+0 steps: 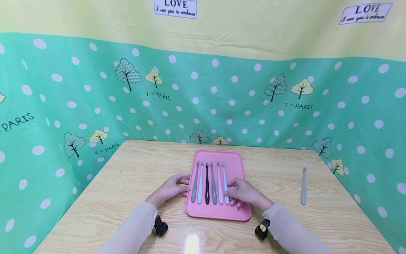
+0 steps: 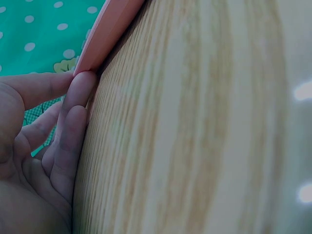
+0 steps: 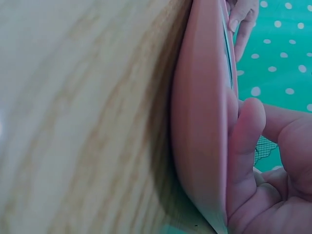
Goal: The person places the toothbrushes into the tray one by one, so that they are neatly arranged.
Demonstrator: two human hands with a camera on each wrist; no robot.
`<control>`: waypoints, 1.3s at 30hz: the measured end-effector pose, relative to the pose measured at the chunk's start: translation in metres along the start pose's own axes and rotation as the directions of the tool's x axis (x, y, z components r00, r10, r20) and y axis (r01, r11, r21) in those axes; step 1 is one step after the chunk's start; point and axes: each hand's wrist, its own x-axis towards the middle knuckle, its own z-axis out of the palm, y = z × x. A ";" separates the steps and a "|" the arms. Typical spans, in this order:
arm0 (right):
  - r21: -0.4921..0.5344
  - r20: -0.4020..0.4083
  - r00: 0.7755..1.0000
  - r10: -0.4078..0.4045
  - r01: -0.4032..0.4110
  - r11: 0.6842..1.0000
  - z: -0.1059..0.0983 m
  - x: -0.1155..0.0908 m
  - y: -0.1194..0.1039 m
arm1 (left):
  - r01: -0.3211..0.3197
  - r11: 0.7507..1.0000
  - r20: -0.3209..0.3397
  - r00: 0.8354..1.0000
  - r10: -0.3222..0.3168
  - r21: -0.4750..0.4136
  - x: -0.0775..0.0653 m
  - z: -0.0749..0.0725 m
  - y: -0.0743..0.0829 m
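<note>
A pink tray (image 1: 219, 212) holds a row of several slim tools with small metal tips, like cuticle trimmers, with grey, light blue, black and pink handles. At its right end lies a light blue cuticle trimmer (image 1: 225, 183); my right hand (image 1: 243, 192) pinches the handle's lower part between thumb and fingers. In the right wrist view, those fingers (image 3: 247, 131) reach over the tray's wall, which hides the tool's grip point. My left hand (image 1: 169, 189) holds the tray's left edge; thumb and fingertips (image 2: 80, 90) meet at the rim in the left wrist view.
A single grey trimmer (image 1: 303, 187) lies apart on the wooden table (image 1: 276, 169), to the right of the tray. Behind the table and along its sides hangs a green and yellow patterned curtain (image 1: 203, 88). Both wrists carry small black cameras (image 1: 160, 225).
</note>
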 end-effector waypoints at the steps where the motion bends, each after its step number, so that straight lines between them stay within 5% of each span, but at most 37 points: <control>1: -0.002 0.003 1.000 0.000 0.000 1.000 0.000 0.000 0.000 | -0.001 1.000 0.000 1.000 0.001 -0.001 0.000 0.000 0.000; 39: -0.038 -0.027 1.000 -0.001 0.000 0.999 -0.023 -0.010 -0.002 | 0.008 1.000 0.001 1.000 -0.008 0.014 0.001 -0.001 -0.003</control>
